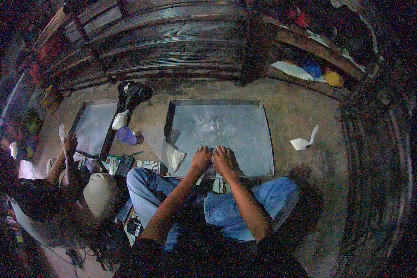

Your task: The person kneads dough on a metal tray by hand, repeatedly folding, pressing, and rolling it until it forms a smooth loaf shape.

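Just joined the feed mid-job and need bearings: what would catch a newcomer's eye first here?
First, the big grey metal sheet flat on the dirt floor at centre, with the person's left hand and right hand pressed side by side on its near edge. Next, a second metal sheet to the left, where a co-worker's hand reaches. A crumpled white cloth lies on the floor to the right.

Open sheet metal across the centre of the frame, bare above both hands, left and right, pressed side by side at its near edge. Blocked left of centre by a folded white cloth, a purple object and a co-worker's raised hand over a second sheet. Bare dirt floor at right, interrupted only by a crumpled white scrap; closed along the top by a corrugated wall.
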`<move>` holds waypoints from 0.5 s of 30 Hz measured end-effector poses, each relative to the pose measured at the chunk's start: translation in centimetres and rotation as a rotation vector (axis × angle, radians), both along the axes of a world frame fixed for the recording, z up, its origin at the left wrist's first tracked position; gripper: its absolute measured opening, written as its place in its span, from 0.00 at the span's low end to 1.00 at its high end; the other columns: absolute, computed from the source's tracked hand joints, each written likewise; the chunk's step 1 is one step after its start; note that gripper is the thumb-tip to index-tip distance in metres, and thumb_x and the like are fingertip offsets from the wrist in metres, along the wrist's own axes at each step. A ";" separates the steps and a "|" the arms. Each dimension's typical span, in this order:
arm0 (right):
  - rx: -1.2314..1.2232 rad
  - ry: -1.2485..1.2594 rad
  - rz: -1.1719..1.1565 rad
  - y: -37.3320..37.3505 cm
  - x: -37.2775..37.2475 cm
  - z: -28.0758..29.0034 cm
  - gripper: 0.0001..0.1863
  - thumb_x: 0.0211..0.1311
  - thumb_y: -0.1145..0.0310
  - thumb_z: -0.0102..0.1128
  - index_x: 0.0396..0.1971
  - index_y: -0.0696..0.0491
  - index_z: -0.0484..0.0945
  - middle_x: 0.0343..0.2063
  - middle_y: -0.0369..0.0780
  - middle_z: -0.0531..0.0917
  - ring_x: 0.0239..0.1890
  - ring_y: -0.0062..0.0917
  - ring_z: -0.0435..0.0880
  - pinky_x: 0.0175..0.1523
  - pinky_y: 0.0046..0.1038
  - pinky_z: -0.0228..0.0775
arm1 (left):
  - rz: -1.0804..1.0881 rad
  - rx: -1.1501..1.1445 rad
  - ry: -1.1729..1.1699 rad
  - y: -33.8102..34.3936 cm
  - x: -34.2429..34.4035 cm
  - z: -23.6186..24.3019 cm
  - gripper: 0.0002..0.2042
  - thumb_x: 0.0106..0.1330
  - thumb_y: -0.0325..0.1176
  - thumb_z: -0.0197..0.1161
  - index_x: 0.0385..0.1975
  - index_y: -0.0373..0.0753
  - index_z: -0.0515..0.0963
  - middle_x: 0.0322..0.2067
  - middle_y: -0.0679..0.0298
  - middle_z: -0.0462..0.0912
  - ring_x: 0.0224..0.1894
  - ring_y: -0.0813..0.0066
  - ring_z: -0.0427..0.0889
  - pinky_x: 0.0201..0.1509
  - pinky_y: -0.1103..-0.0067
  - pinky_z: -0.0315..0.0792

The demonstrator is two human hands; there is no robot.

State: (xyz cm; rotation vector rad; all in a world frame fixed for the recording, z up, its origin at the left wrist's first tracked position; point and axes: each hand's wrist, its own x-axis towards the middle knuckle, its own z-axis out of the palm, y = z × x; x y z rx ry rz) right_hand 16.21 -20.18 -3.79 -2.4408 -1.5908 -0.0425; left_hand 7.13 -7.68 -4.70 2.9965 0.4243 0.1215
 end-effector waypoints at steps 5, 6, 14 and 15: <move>-0.088 0.111 -0.017 0.5 -0.6 1.6 0.22 0.61 0.62 0.57 0.51 0.59 0.74 0.57 0.49 0.73 0.63 0.43 0.65 0.64 0.44 0.56 | 0.053 -0.029 0.157 -0.7 0.0 1.9 0.20 0.57 0.39 0.63 0.50 0.43 0.76 0.51 0.52 0.72 0.53 0.53 0.74 0.53 0.63 0.74; -0.085 0.128 -0.027 0.5 -0.5 2.0 0.22 0.60 0.61 0.58 0.51 0.59 0.75 0.56 0.48 0.73 0.62 0.43 0.67 0.64 0.43 0.58 | 0.073 -0.068 0.173 -0.7 0.2 2.3 0.20 0.55 0.40 0.65 0.49 0.43 0.76 0.50 0.52 0.72 0.52 0.53 0.75 0.50 0.63 0.75; 0.284 0.651 -0.078 1.6 -0.1 4.4 0.29 0.46 0.60 0.73 0.49 0.53 0.76 0.42 0.42 0.82 0.41 0.37 0.82 0.46 0.35 0.75 | 0.046 -0.157 0.118 3.3 -2.1 3.1 0.09 0.55 0.38 0.66 0.34 0.43 0.82 0.28 0.55 0.83 0.33 0.58 0.83 0.37 0.71 0.76; 0.483 0.766 -0.060 2.2 0.4 3.9 0.30 0.46 0.60 0.74 0.50 0.53 0.75 0.42 0.41 0.82 0.40 0.34 0.83 0.45 0.34 0.75 | 0.025 -0.160 0.167 4.7 -1.7 3.7 0.08 0.56 0.37 0.67 0.31 0.42 0.82 0.25 0.56 0.84 0.31 0.61 0.84 0.35 0.72 0.76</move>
